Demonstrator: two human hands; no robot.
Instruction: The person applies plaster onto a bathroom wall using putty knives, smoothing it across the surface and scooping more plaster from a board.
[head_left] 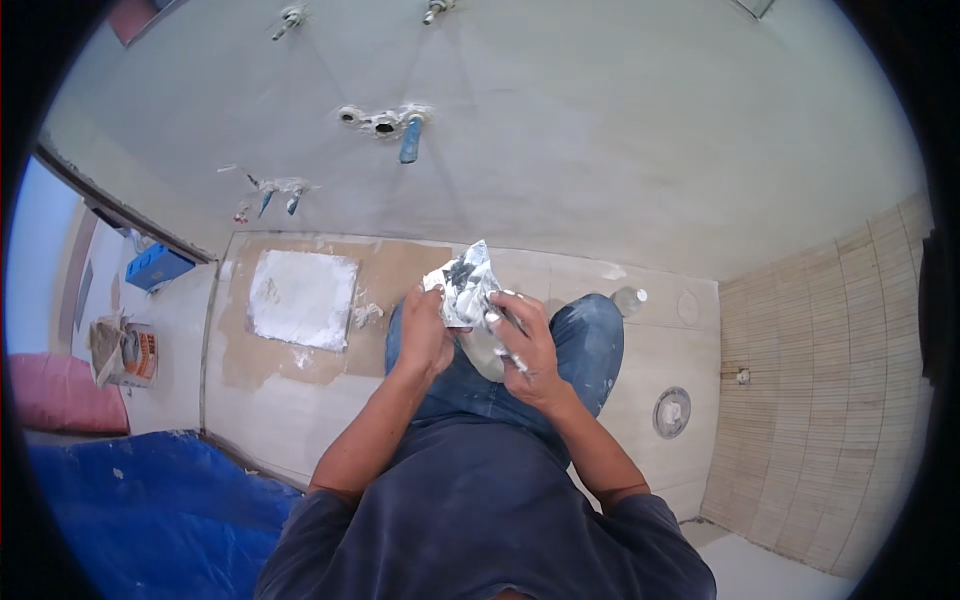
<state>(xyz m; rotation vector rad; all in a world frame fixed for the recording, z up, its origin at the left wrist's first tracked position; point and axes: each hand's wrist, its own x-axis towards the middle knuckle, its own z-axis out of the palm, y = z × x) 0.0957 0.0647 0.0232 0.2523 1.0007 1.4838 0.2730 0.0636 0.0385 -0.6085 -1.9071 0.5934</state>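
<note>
Probably foil (472, 288) in left hand (426, 328)

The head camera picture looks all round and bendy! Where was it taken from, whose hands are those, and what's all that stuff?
There's no robot here, just a person wearing a camera on their head. It looks down, and its very wide lens bends straight edges.

The bare hands belong to that person. The left hand holds a crumpled silvery sheet. The right hand, with white smears on its fingers, is at the sheet's other side; I can't tell how firmly it grips.

On the floor, to the left, a white square lies on a brown patch. A round drain is on the right, and a blue cover is at lower left.
</note>
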